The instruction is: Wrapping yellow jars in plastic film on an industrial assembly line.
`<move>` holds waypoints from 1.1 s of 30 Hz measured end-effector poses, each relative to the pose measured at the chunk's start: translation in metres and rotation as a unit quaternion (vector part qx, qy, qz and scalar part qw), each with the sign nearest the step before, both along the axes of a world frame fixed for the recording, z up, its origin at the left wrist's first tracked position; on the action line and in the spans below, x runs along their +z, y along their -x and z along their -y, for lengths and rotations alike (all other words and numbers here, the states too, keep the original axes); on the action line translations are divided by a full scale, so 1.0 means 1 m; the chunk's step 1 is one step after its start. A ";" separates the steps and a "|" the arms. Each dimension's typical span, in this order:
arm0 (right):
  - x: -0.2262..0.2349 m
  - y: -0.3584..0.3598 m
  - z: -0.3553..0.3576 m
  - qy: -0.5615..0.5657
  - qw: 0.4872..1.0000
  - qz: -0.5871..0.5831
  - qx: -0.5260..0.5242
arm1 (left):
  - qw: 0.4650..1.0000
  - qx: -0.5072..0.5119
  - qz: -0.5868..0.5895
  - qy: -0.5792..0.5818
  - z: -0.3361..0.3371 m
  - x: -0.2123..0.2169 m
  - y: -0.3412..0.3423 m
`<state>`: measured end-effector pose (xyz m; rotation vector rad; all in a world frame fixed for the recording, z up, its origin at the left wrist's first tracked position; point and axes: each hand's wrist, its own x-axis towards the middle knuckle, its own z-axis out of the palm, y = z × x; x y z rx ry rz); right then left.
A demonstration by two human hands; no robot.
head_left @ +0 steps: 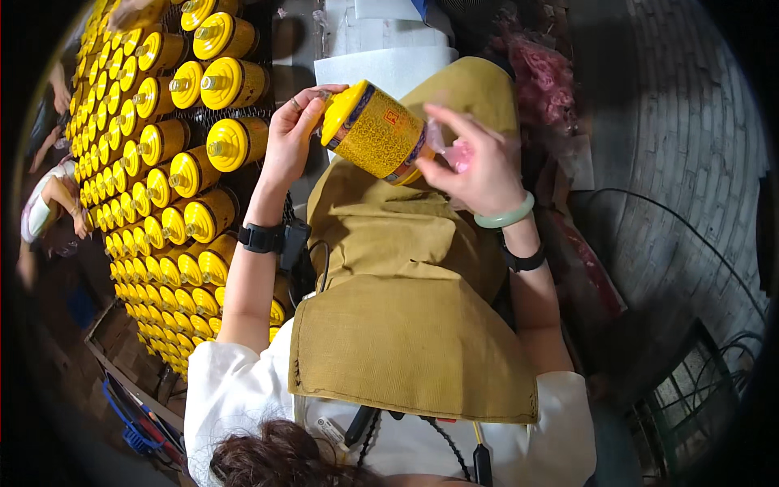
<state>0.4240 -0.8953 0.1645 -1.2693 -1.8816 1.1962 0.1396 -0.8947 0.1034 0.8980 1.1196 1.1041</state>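
My left hand [299,130] grips a yellow canister [377,134] by its lid end, where the knob is hidden by the fingers. The canister is tilted on its side above my lap, with a patterned gold body and dark blue bands. Close to its base, my right hand [479,166] has a crumpled pink and clear plastic film [459,154] between fingers and palm. The right index finger and thumb are spread on either side of the canister's bottom edge and slightly blurred. Whether they touch it, I cannot tell.
Rows of similar yellow canisters [231,146] with clear knobs stand on a black mesh surface at left. Crumpled pink plastic [545,77] lies at the right. White foam sheets [381,65] are ahead. A tan apron [414,341] covers my lap. Another person's arm [65,195] shows at far left.
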 end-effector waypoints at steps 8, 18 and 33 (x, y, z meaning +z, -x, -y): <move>-0.020 0.004 0.007 -0.046 0.998 0.024 -0.019 | 0.998 -0.036 -0.043 -0.020 -0.001 0.004 0.002; -0.009 0.003 0.018 -0.029 0.996 0.019 -0.084 | 1.000 -0.017 -0.003 -0.001 0.011 0.001 0.005; -0.052 0.000 0.023 0.070 0.972 -0.116 -0.191 | 0.993 -0.068 0.087 -0.035 0.020 -0.003 0.012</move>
